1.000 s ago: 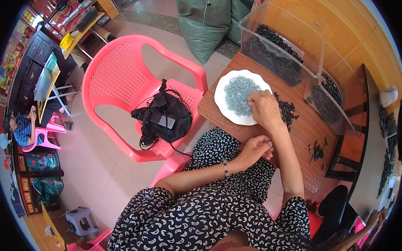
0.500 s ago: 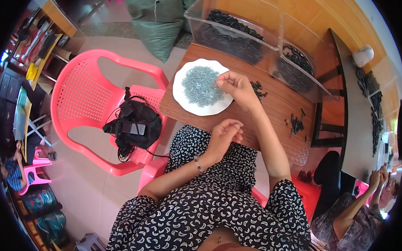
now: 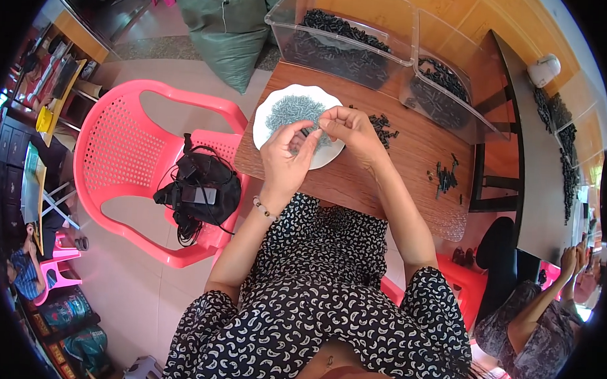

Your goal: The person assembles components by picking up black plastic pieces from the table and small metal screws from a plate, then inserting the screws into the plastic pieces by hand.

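Note:
My left hand [image 3: 286,157] is closed over the near edge of a white scalloped plate [image 3: 264,140], with a small black plastic piece [image 3: 305,132] between thumb and fingers. Against it, thumb and forefinger pressed together, is my right hand [image 3: 351,132]; whatever its fingertips pinch is too small to make out. The plate holds a heap of small silvery metal pins or screws [image 3: 294,111]. Just right of my right hand lies a loose pile of black plastic pieces [image 3: 384,131] on the brown wooden table [image 3: 403,169].
Two clear plastic bins [image 3: 348,57] [image 3: 440,94] full of black pieces stand at the table's back. More black pieces [image 3: 445,178] lie at the right. A pink chair [image 3: 128,140] with a black bag [image 3: 213,186] stands left. Another person [image 3: 529,331] sits at the far right.
My left hand has risen from the table's front edge to the plate and met my right hand, and a black piece now shows in it. My right hand has shifted slightly left.

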A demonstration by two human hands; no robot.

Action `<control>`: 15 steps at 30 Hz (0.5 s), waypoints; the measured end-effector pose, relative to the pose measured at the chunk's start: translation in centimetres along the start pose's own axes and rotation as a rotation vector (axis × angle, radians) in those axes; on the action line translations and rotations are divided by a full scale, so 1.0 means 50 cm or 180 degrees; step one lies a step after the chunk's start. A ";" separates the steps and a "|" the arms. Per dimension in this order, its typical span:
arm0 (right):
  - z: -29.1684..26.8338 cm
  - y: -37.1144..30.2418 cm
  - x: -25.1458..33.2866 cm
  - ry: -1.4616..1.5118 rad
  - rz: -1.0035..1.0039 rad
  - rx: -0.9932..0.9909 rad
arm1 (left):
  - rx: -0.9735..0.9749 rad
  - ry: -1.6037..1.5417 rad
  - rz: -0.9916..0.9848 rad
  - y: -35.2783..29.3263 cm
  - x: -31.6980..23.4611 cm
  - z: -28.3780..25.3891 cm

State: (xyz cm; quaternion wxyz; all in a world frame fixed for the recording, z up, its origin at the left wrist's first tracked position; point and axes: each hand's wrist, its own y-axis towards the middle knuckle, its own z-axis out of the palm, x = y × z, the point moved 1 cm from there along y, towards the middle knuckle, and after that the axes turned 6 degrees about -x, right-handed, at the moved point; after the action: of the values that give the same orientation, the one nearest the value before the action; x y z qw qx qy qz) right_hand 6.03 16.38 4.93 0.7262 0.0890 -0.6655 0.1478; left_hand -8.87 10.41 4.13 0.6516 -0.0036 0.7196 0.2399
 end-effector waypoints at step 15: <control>0.024 0.003 -0.038 -0.0385 -0.0402 -0.0226 | -0.0119 0.0805 0.0835 0.011 0.022 -0.003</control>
State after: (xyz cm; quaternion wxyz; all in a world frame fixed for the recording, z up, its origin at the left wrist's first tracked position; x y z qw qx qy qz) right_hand 4.71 15.93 3.15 0.6953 0.1138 -0.7060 0.0724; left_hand -9.38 11.20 3.28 0.5189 0.0481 0.7855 0.3338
